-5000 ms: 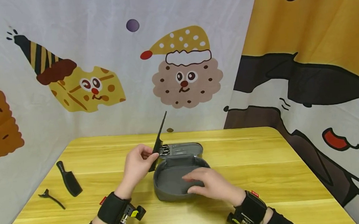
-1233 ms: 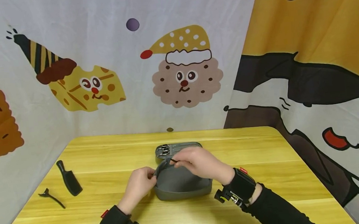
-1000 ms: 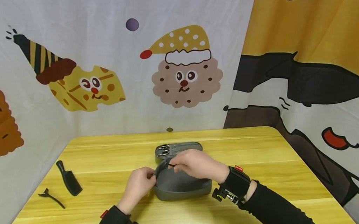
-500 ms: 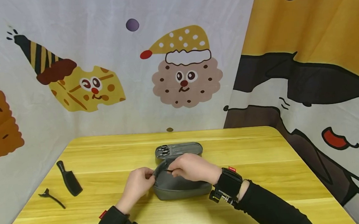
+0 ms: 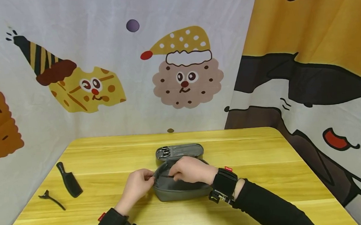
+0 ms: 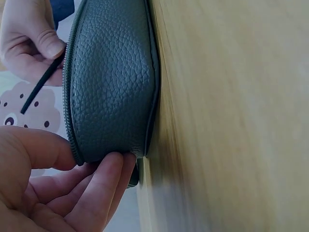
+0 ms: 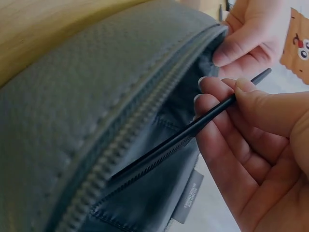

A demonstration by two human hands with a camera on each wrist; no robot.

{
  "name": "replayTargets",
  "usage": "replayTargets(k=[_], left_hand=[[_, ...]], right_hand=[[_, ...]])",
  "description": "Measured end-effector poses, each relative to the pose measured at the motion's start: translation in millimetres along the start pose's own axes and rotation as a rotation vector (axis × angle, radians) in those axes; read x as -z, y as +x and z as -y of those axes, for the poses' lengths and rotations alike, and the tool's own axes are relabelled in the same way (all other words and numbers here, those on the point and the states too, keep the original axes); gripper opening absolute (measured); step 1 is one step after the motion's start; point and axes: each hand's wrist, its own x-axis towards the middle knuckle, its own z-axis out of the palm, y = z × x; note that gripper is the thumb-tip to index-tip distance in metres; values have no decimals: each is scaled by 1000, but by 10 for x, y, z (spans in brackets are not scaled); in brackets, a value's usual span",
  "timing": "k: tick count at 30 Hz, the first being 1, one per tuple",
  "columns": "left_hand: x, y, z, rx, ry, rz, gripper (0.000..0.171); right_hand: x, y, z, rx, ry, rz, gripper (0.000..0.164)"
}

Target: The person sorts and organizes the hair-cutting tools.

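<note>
A grey zip case [image 5: 183, 195] lies open on the table, its textured side and zipper edge close up in both wrist views. My left hand [image 5: 138, 183] pinches the case's left rim between thumb and fingers. Over the case's interior, my right hand [image 5: 189, 170] holds a black rat-tail comb [image 7: 193, 128] by its thin tail. The toothed part slants down into the case in the right wrist view, its far end hidden behind the zipper edge. In the left wrist view, the tail [image 6: 38, 89] sticks out past the right hand's fingers.
Behind the main compartment lies the opened lid [image 5: 186, 149], holding several scissors-like metal tools [image 5: 164, 152]. At the table's left are a wide black comb [image 5: 70, 183] and a small black forked-end item [image 5: 52, 199]. A cartoon-printed curtain [image 5: 114, 124] hangs behind the table.
Five seconds ago my left hand held the rat-tail comb upright; now my right hand has it and the left grips the rim. Over the last second the right hand lowered leftward into the case.
</note>
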Motion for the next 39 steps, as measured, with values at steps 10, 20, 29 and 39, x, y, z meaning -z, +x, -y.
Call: replayTargets(k=[10,20,29,39], left_hand=[[15,-6,-3,17,-17,0,9],[11,-5,-4,16,-10,-5,9],[1,-2,-11,8,-8,-7,7],[10,-12,-29,1,-15,-7,7]], right_hand=[[-109,84,58,-31,-56,89,19],[-195,151,33,-3,-130,98,18],[-244,212,26,-44,-133,146,24],[-152,162,5,-88,-82,158,22]])
